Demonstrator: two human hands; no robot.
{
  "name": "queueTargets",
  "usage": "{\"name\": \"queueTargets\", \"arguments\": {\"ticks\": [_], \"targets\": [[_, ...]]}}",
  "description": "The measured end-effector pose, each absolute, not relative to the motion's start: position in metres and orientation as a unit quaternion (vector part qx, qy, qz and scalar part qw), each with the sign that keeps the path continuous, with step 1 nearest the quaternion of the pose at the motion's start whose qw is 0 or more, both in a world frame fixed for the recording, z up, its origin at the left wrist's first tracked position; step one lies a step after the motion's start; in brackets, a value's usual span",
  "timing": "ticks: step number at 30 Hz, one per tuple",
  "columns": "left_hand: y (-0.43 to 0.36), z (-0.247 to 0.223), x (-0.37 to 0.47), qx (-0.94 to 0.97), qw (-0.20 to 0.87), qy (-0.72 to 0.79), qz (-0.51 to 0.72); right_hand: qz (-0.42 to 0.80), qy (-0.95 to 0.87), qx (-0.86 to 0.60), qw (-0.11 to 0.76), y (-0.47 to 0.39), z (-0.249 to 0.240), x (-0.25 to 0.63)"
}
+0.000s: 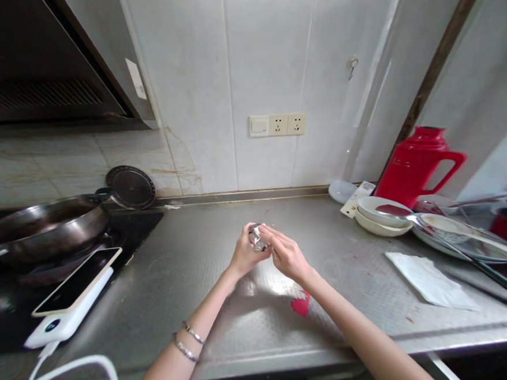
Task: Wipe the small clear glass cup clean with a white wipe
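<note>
Above the middle of the steel counter, my left hand is wrapped around a small shiny silver object that looks like crumpled foil. My right hand meets it from the other side, its fingers closed together and pressed against the silver surface. Most of the object is covered by my fingers, so its exact kind cannot be made out. A torn red scrap lies on the counter below my right wrist.
At left, a wok sits on the black stove, with a phone on a white power bank by the edge. To the right are stacked bowls, a red thermos flask and a white paper towel.
</note>
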State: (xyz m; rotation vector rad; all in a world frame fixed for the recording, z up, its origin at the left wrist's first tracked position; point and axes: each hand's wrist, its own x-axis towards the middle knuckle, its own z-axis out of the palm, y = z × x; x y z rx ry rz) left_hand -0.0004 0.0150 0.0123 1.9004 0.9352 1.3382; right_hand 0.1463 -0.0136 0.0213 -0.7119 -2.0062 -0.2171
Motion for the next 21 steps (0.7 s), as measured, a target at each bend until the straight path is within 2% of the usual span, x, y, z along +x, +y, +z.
{"name": "queueTargets", "arguments": {"ticks": [4, 7, 10, 17, 21], "targets": [[0.014, 0.011, 0.001, 0.737, 0.290, 0.367, 0.488, 0.002, -0.757, -0.380, 0.531, -0.006, 0.026, 0.144], [0.013, 0.013, 0.001, 0.732, 0.295, 0.378, 0.483, 0.037, -0.741, -0.401, 0.537, -0.004, 0.030, 0.141], [0.015, 0.015, -0.002, 0.722, 0.297, 0.388, 0.490, -0.013, -0.778, -0.355, 0.518, -0.007, 0.030, 0.139], [0.023, 0.008, -0.007, 0.704, 0.295, 0.409, 0.500, -0.146, -0.870, -0.249, 0.399, -0.010, 0.022, 0.142], [0.024, 0.006, -0.006, 0.707, 0.286, 0.422, 0.490, -0.174, -0.873, -0.237, 0.389, -0.002, 0.024, 0.146]]}}
